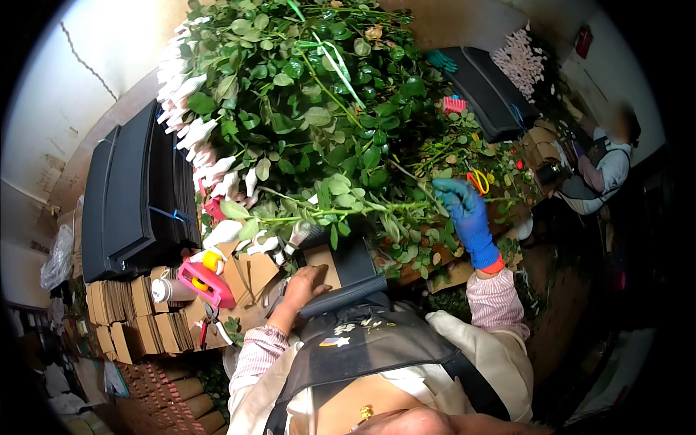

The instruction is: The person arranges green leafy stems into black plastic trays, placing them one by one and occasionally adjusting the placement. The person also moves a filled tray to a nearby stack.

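My bare left hand (304, 284) rests at the lower centre, fingers spread on a tan cardboard piece (322, 264) atop a dark grey sheet (355, 261). My right hand (462, 214), in a blue glove, grips a long leafy rose stem (388, 207) that reaches leftward across the bench. Behind it lies a big heap of leafy roses (319, 116), with white-wrapped flower heads (196, 130) along its left side. Yellow-handled scissors (478, 181) lie just beyond my right hand. A pink tape dispenser (206, 283) and red-handled pruners (210, 326) are left of my left hand.
Dark sheet stacks (130, 196) stand at left and back right (482, 87). Folded cardboard (123, 319) and a white cup (170, 290) sit at lower left. Another person (602, 163) is at the right, near another pile of wrapped flowers (518, 58).
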